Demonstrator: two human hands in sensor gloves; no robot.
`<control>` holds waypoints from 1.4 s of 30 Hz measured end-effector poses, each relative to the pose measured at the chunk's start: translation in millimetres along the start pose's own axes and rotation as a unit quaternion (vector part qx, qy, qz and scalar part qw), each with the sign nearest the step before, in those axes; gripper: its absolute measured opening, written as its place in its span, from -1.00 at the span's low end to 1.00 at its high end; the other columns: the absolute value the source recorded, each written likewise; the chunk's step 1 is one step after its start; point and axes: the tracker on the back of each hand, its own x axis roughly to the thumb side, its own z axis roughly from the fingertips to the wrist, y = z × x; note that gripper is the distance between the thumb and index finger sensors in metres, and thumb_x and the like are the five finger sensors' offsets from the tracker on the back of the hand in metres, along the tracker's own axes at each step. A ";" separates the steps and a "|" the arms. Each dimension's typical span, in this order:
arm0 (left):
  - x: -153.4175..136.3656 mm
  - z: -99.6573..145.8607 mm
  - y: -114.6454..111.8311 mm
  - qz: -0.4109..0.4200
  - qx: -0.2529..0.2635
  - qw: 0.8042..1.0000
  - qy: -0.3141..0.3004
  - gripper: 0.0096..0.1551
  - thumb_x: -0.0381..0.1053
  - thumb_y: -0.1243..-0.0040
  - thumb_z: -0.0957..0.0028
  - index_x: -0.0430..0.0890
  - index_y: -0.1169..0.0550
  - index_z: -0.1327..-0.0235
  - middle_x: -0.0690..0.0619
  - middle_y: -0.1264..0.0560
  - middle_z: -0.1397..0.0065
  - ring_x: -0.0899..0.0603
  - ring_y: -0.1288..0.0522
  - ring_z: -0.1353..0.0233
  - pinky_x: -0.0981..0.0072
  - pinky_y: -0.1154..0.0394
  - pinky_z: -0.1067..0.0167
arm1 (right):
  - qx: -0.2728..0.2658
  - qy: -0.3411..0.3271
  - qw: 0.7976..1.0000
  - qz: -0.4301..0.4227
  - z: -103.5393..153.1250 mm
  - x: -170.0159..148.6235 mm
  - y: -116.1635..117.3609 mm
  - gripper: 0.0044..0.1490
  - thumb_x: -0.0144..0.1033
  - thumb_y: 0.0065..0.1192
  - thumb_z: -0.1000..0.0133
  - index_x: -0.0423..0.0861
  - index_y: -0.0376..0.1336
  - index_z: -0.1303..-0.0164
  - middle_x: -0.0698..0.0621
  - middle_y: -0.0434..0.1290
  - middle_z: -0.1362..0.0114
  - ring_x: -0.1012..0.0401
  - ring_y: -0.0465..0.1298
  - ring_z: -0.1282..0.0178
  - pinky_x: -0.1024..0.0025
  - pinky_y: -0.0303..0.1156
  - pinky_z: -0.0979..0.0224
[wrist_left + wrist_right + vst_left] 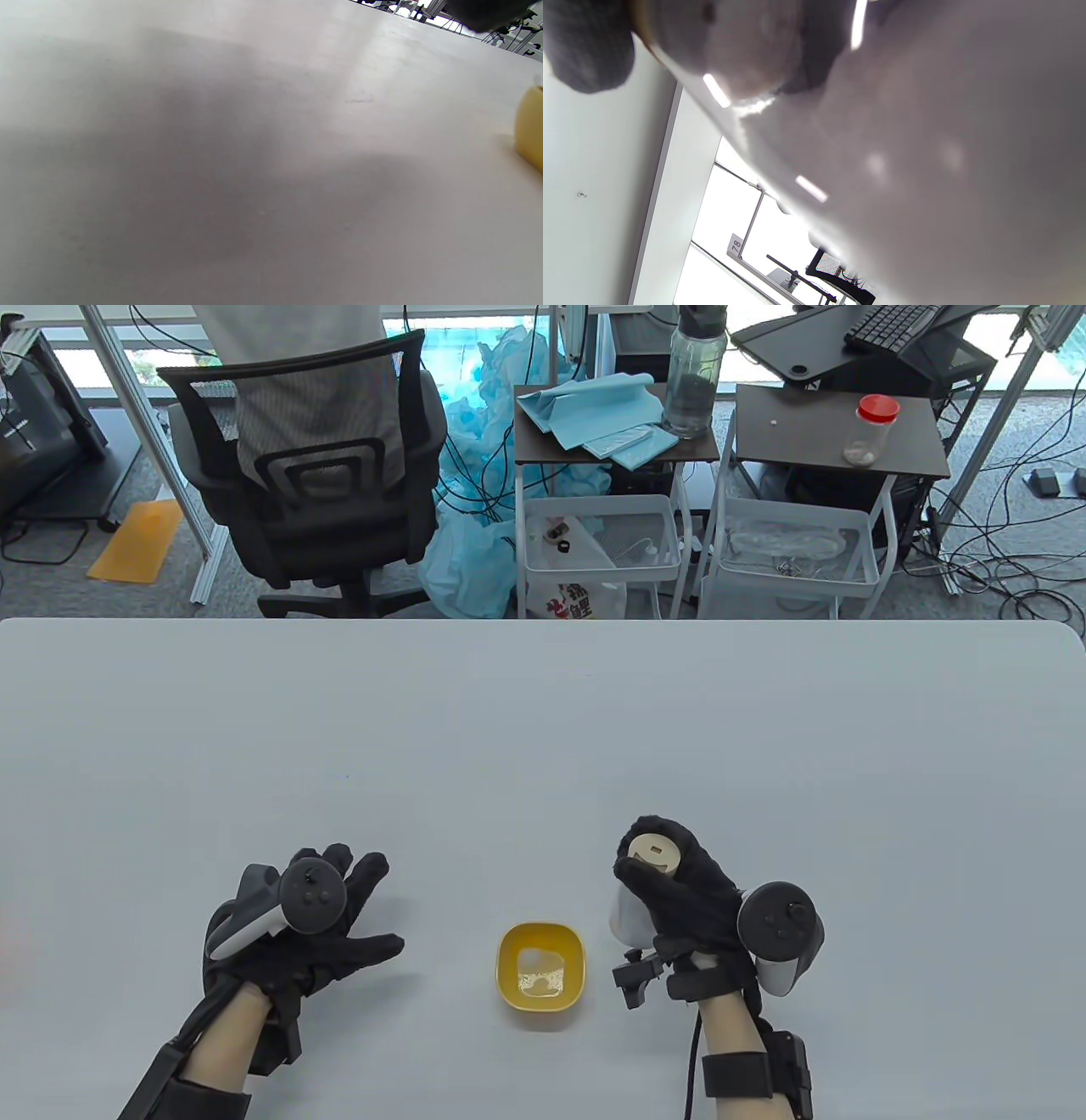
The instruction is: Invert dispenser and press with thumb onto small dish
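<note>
A small yellow dish (pixel 540 969) sits on the table near the front, with a pale blob of dispensed stuff inside. My right hand (pixel 674 891) grips a white dispenser (pixel 629 909) just right of the dish, its round beige end (pixel 655 854) facing up, thumb beside that end. In the right wrist view the dispenser's white body (pixel 925 148) fills the frame, blurred, with a gloved fingertip (pixel 585 55) at top left. My left hand (pixel 314 912) rests open on the table left of the dish, fingers spread, holding nothing. The left wrist view shows the dish's edge (pixel 530 127) at far right.
The grey table (pixel 543 729) stretches wide beyond the hands. Past its far edge stand an office chair (pixel 314 475), two small carts (pixel 611 475) with a water bottle and a red-lidded jar, and loose cables on the floor.
</note>
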 end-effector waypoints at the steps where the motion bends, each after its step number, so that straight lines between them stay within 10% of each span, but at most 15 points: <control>1: -0.2 -0.4 -0.1 -0.001 -0.001 1.000 0.000 0.12 0.73 0.04 0.00 0.37 0.28 -0.56 0.01 0.37 -0.79 -0.44 0.37 -0.77 -0.73 0.26 -0.38 | 0.003 0.002 1.000 0.006 0.1 -2.6 0.8 0.02 0.48 0.26 0.04 -0.14 0.30 -0.31 -0.13 0.53 -0.21 -0.05 0.62 -0.11 -0.04 0.51 -0.23; 21: -0.9 -1.9 -0.2 0.001 -0.008 1.000 -0.001 0.12 0.72 0.04 -0.01 0.37 0.29 -0.56 0.00 0.37 -0.78 -0.44 0.37 -0.77 -0.72 0.26 -0.38 | 0.091 0.057 0.989 0.098 3.7 -37.8 16.2 0.03 0.15 0.53 0.06 -0.20 0.18 -0.44 -0.22 0.38 -0.43 -0.20 0.46 -0.40 -0.28 0.34 -0.44; 42: -0.9 1.4 4.2 0.003 0.010 1.000 -0.009 0.12 0.72 0.04 0.00 0.38 0.28 -0.56 0.01 0.37 -0.78 -0.43 0.37 -0.77 -0.72 0.26 -0.38 | 0.041 0.023 0.998 0.035 -3.3 -1.7 -6.2 0.11 0.17 0.48 0.01 -0.19 0.08 -0.57 -0.25 0.25 -0.56 -0.24 0.35 -0.48 -0.32 0.26 -0.48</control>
